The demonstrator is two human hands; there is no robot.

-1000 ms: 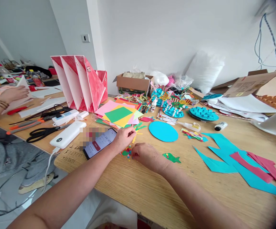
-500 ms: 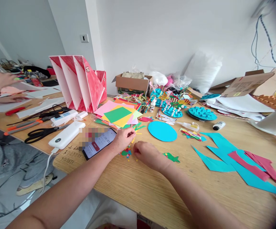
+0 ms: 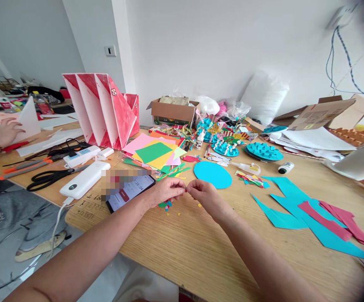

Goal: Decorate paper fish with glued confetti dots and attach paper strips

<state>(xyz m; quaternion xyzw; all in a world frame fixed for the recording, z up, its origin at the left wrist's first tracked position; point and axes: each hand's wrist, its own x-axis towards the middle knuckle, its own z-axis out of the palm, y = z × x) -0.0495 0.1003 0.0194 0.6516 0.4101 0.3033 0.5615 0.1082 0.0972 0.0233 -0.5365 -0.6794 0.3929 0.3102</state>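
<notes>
Fingertips pinched, my left hand [image 3: 168, 191] and my right hand [image 3: 202, 195] meet over the wooden table [image 3: 182, 239]. Something tiny and reddish shows between them, too small to name. Small coloured paper pieces [image 3: 165, 205] lie under my left hand, partly hidden by it. Green paper strips [image 3: 175, 171] are just beyond that hand. A blue paper oval [image 3: 212, 174] lies flat behind my right hand. The green paper fish seen earlier is out of sight, where my right hand and forearm now are.
A phone [image 3: 130, 193], white power bank [image 3: 86, 179] and black scissors [image 3: 51, 177] lie left. Stacked coloured paper [image 3: 153, 152] is behind. Blue and red paper scraps [image 3: 318, 224] lie right, near a glue bottle [image 3: 286, 167]. Another person's hand [image 3: 8, 132] holds white card at far left.
My right hand has moved up and my left hand slightly down, so their fingertips now meet. The other person's hand has lowered, and a white card now stands upright by it.
</notes>
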